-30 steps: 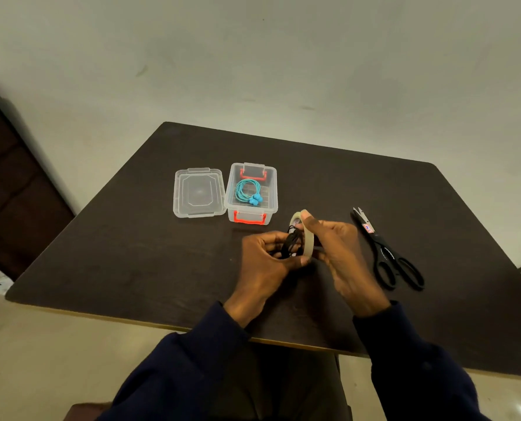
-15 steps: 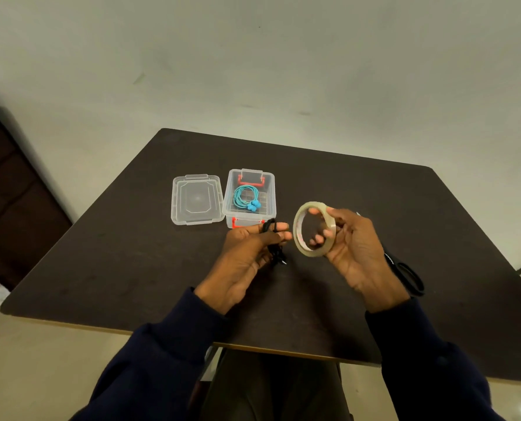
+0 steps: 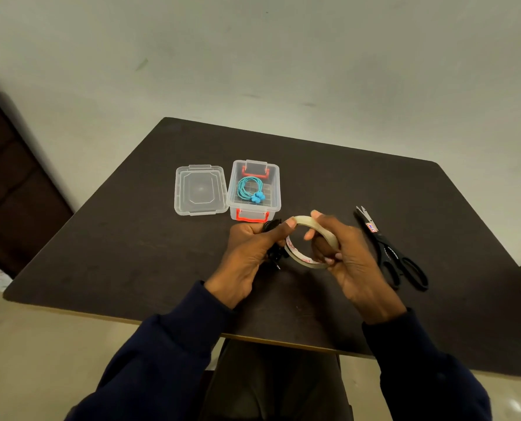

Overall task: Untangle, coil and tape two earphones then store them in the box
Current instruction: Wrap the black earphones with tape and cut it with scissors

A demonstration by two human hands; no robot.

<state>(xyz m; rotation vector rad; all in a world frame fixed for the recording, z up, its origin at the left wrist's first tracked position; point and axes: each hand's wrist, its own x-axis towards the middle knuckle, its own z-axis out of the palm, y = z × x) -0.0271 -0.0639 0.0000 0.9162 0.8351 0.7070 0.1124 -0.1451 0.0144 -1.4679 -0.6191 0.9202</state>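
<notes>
**A:** What are the hands doing?

**B:** The left hand (image 3: pixel 247 253) is curled round the coiled black earphone (image 3: pixel 274 254). Its thumb reaches across to touch the rim of the tape roll (image 3: pixel 302 260). The right hand (image 3: pixel 352 262) grips that roll, with fingers hooked through its hole and the forefinger on the outer band.

**A:** How close together are they?

**B:** Very close, over the near middle of the bench (image 3: pixel 420 192). The roll sits between them and the black coil is just beside it.

**A:** Anything lying to the side?

**B:** Black scissors (image 3: pixel 390 253) lie flat just to the right of the right hand. The blades are together and point away from the person.

**A:** And beyond the hands?

**B:** Just past the left hand's knuckles stands the clear box (image 3: pixel 277 189) with red latches. It is open, and the blue earphone (image 3: pixel 249 187) lies coiled inside. The lid (image 3: pixel 200 189) lies flat just beside the box, further to the left.
</notes>
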